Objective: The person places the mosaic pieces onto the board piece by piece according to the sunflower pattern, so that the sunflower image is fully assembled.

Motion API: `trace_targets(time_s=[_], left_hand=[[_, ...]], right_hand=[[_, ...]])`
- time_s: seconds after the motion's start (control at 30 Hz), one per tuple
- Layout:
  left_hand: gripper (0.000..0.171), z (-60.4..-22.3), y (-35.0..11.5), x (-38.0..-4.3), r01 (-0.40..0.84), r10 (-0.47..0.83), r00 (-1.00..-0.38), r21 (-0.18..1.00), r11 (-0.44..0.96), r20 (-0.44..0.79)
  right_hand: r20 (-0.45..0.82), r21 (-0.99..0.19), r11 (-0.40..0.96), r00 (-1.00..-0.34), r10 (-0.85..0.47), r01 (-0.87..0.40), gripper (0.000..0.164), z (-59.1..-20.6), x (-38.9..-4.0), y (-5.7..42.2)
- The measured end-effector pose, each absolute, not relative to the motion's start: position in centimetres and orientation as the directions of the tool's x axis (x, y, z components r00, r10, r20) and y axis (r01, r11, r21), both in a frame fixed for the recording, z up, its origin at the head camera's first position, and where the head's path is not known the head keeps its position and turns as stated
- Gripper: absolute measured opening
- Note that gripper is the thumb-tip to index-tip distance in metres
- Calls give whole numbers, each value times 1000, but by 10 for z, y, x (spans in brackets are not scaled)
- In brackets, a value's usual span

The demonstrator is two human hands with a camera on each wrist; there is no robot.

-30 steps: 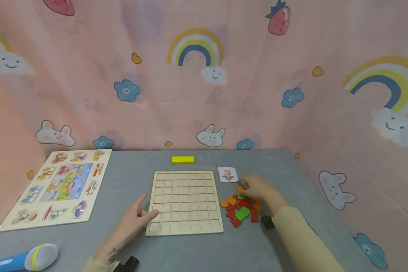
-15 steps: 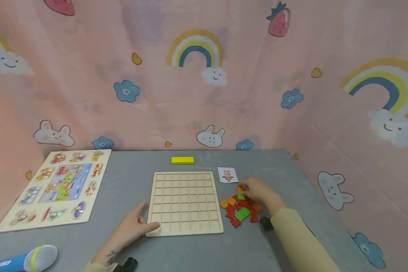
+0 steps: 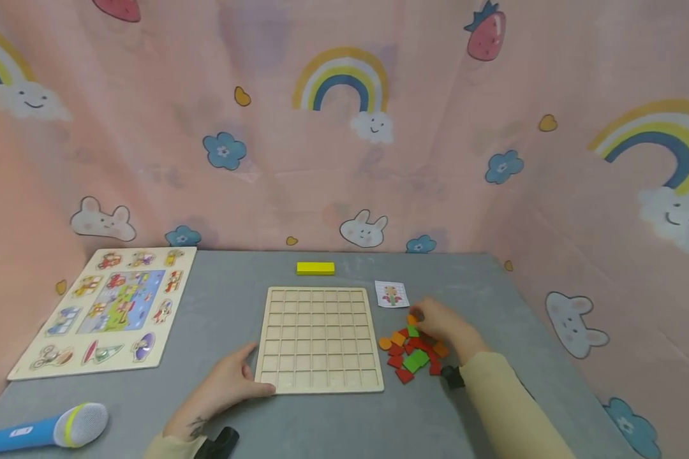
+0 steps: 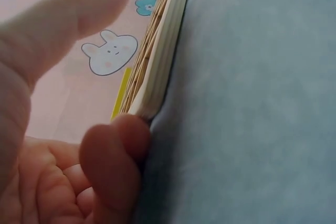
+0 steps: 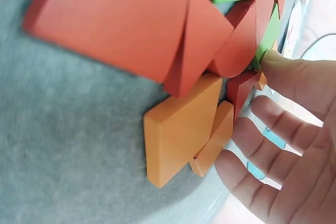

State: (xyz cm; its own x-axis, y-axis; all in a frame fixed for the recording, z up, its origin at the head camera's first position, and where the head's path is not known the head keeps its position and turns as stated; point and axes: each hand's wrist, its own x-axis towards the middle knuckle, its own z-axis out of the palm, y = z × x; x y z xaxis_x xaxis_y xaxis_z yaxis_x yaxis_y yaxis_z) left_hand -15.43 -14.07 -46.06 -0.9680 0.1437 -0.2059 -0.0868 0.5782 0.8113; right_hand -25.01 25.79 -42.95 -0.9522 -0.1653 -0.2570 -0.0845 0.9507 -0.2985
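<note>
A pale wooden grid board (image 3: 319,340) lies in the middle of the table. My left hand (image 3: 221,389) is at its front-left corner, thumb tip touching the board's edge, fingers relaxed alongside. In the left wrist view the board's side (image 4: 163,61) runs up from the fingertips. Right of the board is a loose pile of red, orange and green pieces, among them a green square (image 3: 416,361) and a red piece (image 3: 404,376). My right hand (image 3: 444,324) reaches over the pile's far end, its fingertips by an orange piece (image 3: 411,319). In the right wrist view its fingers are spread slightly apart.
A small picture card (image 3: 392,294) lies beyond the pile. A yellow block (image 3: 315,268) sits behind the board. At the left are a picture puzzle board (image 3: 175,322) and a blue microphone (image 3: 40,432). A patterned pink curtain (image 3: 287,166) closes off the back.
The left thumb has slid down the board's left edge to its front corner. My right hand stays at the pile's far end, its fingertips lowered among the pieces. The head view has shifted slightly.
</note>
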Motion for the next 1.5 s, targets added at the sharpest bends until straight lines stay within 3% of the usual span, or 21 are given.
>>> trace_targets(time_s=[0.1, 0.27, 0.37, 0.57, 0.9, 1.2, 1.5], left_hand=[[104, -459, -141, -155, -52, 179, -965, 812, 582, -190], [106, -459, -142, -157, -2, 236, -958, 822, 569, -165], [109, -460, -142, -159, 12, 239, -958, 816, 578, -156], [119, -463, -139, -168, -4, 211, -964, 807, 591, -159], [123, -460, -141, -177, -61, 266, -934, 840, 539, -238], [121, -462, -146, -173, -129, 281, -910, 854, 504, -303], [120, -463, -150, -171, -174, 277, -897, 851, 495, -345]], right_hand=[[-255, -315, 945, -951, -172, -87, 25, -430, -251, 260], [-267, -362, 931, -952, -150, -45, 13, -428, -253, 260], [-261, -375, 925, -951, -163, -56, 5, -424, -255, 258], [-184, -447, 888, -960, -212, -110, 6, -414, -260, 249], [-82, -531, 800, -923, -376, -279, 7, -396, -276, 178], [-98, -549, 776, -897, -430, -311, 2, -406, -293, 116], [-145, -524, 792, -884, -445, -313, 2, -421, -297, 90]])
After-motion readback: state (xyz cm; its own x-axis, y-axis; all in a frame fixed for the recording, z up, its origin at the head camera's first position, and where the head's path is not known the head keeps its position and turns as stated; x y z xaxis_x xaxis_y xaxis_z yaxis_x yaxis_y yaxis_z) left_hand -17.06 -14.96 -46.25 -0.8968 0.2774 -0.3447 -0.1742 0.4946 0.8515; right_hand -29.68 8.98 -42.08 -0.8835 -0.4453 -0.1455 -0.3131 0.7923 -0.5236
